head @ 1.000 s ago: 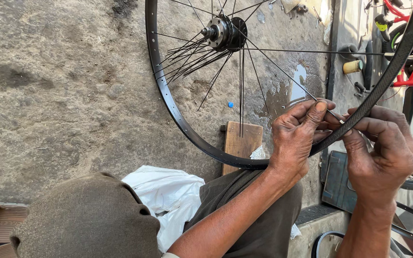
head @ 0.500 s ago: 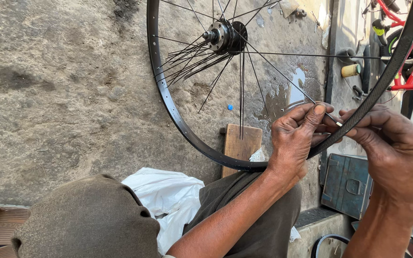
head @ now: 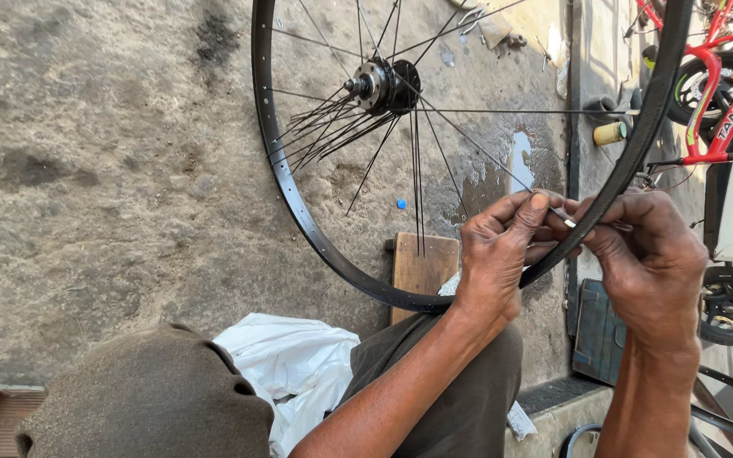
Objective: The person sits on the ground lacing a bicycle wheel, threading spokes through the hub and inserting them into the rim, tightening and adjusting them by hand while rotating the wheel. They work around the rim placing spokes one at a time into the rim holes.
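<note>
Fingers (head: 529, 210) of the left hand (head: 494, 259) pinch the end of a thin spoke (head: 477, 151) right at the black rim (head: 299, 212), wrist bent upward. Opposite, the right hand (head: 651, 259) curls closed around the rim's outer side (what its fingertips hold is hidden). Hub (head: 381, 86) sits above; a wooden block (head: 422, 271) lies on the concrete floor (head: 86, 170) below.

Wooden block (head: 422, 265), white plastic bag (head: 294, 365), red bicycle (head: 723, 93), puddle (head: 520, 161), concrete ground (head: 103, 170)
</note>
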